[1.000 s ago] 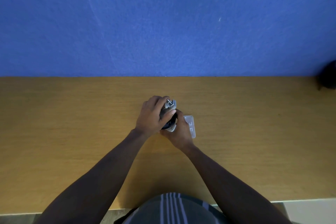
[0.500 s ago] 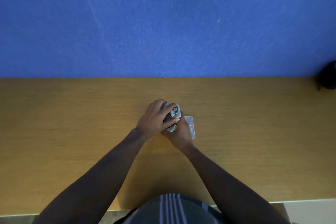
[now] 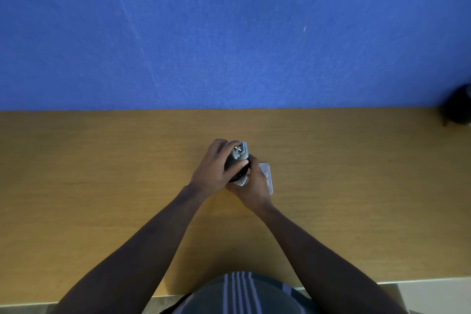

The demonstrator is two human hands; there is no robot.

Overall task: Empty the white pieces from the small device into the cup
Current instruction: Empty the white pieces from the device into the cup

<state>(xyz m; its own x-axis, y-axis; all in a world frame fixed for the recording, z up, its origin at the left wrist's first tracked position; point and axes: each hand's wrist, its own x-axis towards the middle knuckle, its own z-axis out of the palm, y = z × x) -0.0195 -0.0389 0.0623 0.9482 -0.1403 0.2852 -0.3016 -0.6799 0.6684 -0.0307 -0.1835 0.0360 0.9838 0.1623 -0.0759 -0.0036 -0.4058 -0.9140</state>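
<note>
Hands [image 3: 229, 176] hide most of the small device [image 3: 239, 151].

Wooden table [image 3: 102, 173], clear tray [image 3: 267, 178] atop.

Two hands [image 3: 216, 173] [image 3: 254, 187]; one device [image 3: 238, 160]; one clear lid [image 3: 266, 177]; one table [image 3: 102, 173].

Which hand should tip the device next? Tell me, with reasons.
Left, probably. The left hand already wraps the small device from above, while the right hand sits lower, seemingly steadying the dark cup underneath.
</note>
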